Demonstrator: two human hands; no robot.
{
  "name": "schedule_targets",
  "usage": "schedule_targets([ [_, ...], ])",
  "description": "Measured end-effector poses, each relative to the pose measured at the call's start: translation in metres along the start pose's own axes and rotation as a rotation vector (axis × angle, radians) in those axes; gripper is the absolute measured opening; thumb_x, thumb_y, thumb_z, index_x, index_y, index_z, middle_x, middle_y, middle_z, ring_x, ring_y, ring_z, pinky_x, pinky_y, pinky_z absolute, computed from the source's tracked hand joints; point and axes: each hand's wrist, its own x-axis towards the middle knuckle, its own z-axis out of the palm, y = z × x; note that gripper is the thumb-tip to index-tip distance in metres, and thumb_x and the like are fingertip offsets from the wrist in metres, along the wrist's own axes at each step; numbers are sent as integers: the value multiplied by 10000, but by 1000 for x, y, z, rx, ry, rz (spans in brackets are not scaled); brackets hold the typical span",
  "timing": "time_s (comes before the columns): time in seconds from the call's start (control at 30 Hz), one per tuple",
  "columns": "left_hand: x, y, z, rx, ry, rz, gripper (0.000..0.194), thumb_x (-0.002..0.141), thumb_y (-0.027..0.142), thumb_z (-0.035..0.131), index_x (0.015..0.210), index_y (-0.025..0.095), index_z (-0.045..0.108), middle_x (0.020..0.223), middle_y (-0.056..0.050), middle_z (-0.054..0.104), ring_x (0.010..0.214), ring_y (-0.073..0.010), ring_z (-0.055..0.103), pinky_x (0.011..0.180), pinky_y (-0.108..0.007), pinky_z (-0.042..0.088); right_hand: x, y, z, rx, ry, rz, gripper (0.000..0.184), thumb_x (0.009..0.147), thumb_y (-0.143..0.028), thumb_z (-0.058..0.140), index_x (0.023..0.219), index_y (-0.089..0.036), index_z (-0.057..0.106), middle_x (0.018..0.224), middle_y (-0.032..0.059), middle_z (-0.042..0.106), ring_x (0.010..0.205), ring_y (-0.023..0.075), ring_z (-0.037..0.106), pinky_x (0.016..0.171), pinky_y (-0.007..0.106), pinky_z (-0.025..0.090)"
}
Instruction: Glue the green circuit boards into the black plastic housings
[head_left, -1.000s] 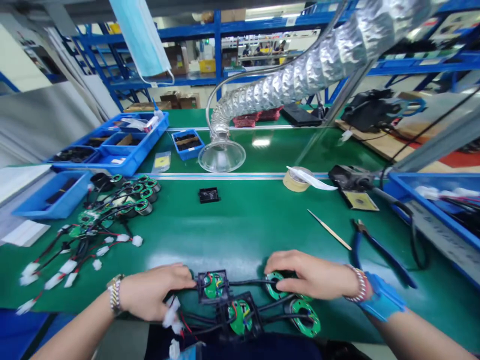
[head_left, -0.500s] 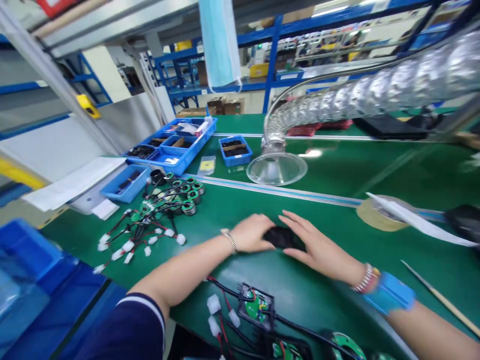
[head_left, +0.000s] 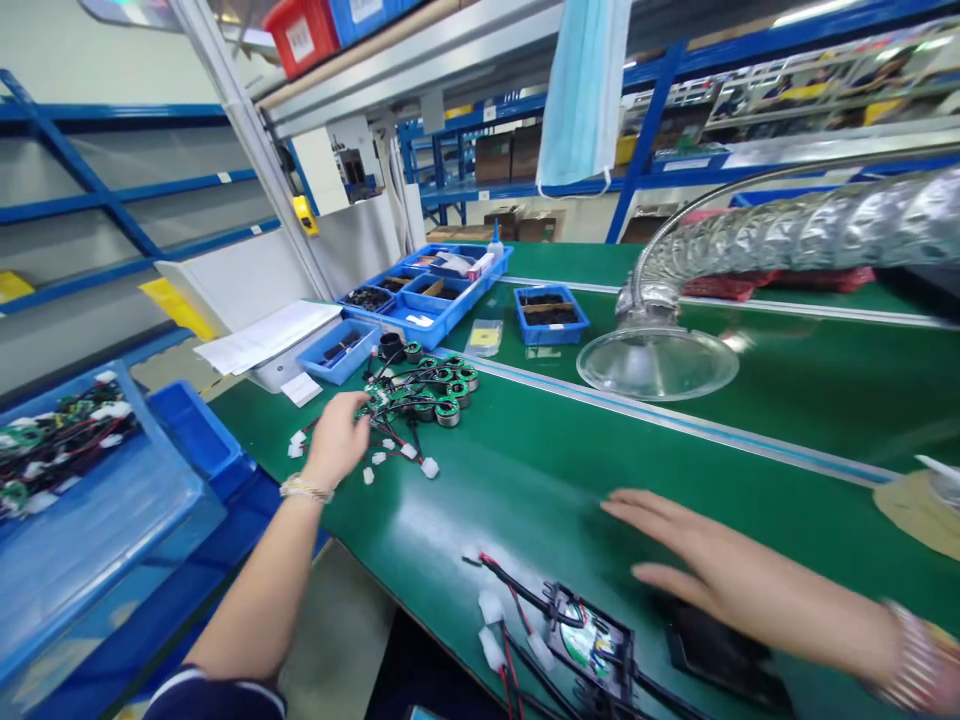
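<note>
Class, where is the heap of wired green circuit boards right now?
In the head view, the wired green circuit boards lie on the left of the green bench, beside the left hand, before the small blue tray.

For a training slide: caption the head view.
Left hand at a pile of wired green circuit boards, right hand over a black plastic housing.

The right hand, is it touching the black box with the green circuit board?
Apart. The head view shows bare green mat between the right hand and the black casing with the green circuit board.
</note>
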Motion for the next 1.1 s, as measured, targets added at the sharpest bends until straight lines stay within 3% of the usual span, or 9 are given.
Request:
schedule_targets([
  [0.1, -5, -54, -7, 85, -138, 1, 340, 759, 143, 413, 1064, 166, 559, 1125, -99, 572, 1081, -254, 496, 937, -406, 398, 79, -37, -13, -13, -11, -116, 476, 814, -317, 501, 1264, -168, 461, 1340, 111, 410, 1192, 241, 439, 996, 371, 386],
  [0.27, -7, -67, 3, 64, -171, -7, 234, 789, 240, 440, 897, 189, 642, 947, -81, 648, 947, -249, 566, 860, -372, 449, 198, -87, 2, -78, 99, -91, 577, 788, -193, 543, 1329, -181, 343, 1400, 105, 311, 1144, 249, 475, 950, 376, 405],
  [0.43, -11, -56, -20, -19, -53, -8, 264, 839, 311, 401, 874, 191, 634, 1006, -71, 634, 966, -213, 563, 868, -331, 448, 222, -100, 26, -93, 126, -92, 434, 790, -200, 550, 1209, -168, 444, 1263, 134, 440, 942, 242, 580, 801, 369, 457],
  [0.57, -16, -18, -48, -276, 55, 99, 279, 844, 365, 406, 883, 188, 619, 986, -45, 637, 937, -187, 574, 843, -282, 450, 187, -96, 25, -84, 115, -102, 278, 801, -254, 551, 1059, -160, 508, 1121, 106, 501, 871, 195, 580, 762, 310, 454],
  [0.67, -9, 26, -51, -349, -39, 142, 287, 843, 370, 405, 886, 189, 623, 920, -29, 660, 868, -184, 592, 789, -265, 450, 138, -71, 5, -74, 114, -46, 274, 822, -261, 523, 1068, -144, 485, 1109, 103, 494, 875, 169, 564, 786, 292, 452],
  [0.8, 2, 100, -15, -469, -494, 417, 263, 833, 343, 427, 894, 212, 647, 914, -4, 681, 830, -175, 604, 755, -240, 432, 39, -13, -26, -45, 200, 63, 234, 834, -232, 477, 1054, -154, 495, 1089, 99, 498, 951, 186, 534, 861, 331, 439],
  [0.9, 1, 162, 26, -579, -873, 633, 239, 814, 342, 467, 808, 201, 660, 827, -1, 686, 740, -158, 594, 683, -224, 411, -38, 21, -28, -46, 223, 182, 208, 841, -240, 436, 1021, -185, 527, 1073, 89, 509, 938, 193, 548, 853, 358, 457],
  [1.0, -6, 214, 58, -707, -1095, 595, 274, 809, 359, 450, 729, 165, 627, 691, 5, 643, 586, -118, 528, 540, -201, 371, -91, 36, -9, -32, 262, 348, 221, 825, -222, 433, 1002, -180, 558, 1065, 101, 523, 939, 207, 559, 864, 387, 460],
  [1.1, -13, 241, 74, -817, -1164, 444, 309, 813, 402, 418, 731, 152, 581, 667, 8, 600, 533, -99, 472, 490, -193, 355, -117, 41, 11, 178, 431, 443, 248, 780, -271, 521, 1007, -189, 580, 1101, 98, 530, 1025, 227, 530, 948, 428, 405],
])
